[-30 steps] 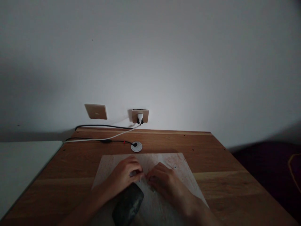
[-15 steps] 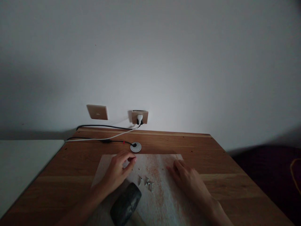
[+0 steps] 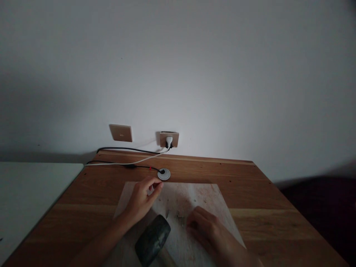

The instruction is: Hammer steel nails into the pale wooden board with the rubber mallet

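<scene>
My left hand point(image 3: 144, 198) hovers over the far left part of a pale, worn board point(image 3: 178, 191), thumb and fingertips pinched together. Whatever they pinch is too small or hidden to make out. My right hand point(image 3: 210, 229) is above the board's right half, smeared by motion, with its fingers seemingly curled. Just left of its fingertips lie several small silver fasteners point(image 3: 180, 217), nails or screws, blurred. A rubber mallet point(image 3: 152, 239) with a black head lies nearer to me, its wooden handle running off the bottom edge. Neither hand touches the mallet.
Under the board is a wooden tabletop point(image 3: 261, 218). Behind it, a white and a black cable run to a wall socket point(image 3: 174, 139), past a round cable grommet point(image 3: 164, 174). At left stands a pale flat surface point(image 3: 36, 193); at right, a dark shape point(image 3: 319, 200).
My right hand has moved left and toward me, from the board's far right side to the fasteners. My left hand keeps its pinch. The whole view has shifted slightly.
</scene>
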{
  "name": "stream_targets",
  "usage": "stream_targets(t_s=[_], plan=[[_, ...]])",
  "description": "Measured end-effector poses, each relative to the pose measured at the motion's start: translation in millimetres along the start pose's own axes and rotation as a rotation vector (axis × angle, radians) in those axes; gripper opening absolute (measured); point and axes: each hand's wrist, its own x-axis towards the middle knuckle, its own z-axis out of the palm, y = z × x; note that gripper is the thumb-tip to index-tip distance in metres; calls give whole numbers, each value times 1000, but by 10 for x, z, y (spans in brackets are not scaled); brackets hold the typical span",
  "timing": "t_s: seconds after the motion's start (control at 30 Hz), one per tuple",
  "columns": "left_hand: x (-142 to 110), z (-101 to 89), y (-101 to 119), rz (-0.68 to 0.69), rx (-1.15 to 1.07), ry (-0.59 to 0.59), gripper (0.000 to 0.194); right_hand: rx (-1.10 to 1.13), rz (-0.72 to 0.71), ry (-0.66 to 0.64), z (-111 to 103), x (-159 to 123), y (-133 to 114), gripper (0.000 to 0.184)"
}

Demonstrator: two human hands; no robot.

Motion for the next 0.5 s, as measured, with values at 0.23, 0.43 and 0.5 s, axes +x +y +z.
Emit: stream_targets(t_s=[0.23,0.43,0.5], plan=[[-77,-111,65,99,72,43,12,-20,26,62,98,-128,68,22],[-633,-613,-77,200,343,-60,26,-169,103,260,198,-882,676,45],[-912,-799,-131,159,450,-27,47,-239,186,326,268,-1197,898,56]])
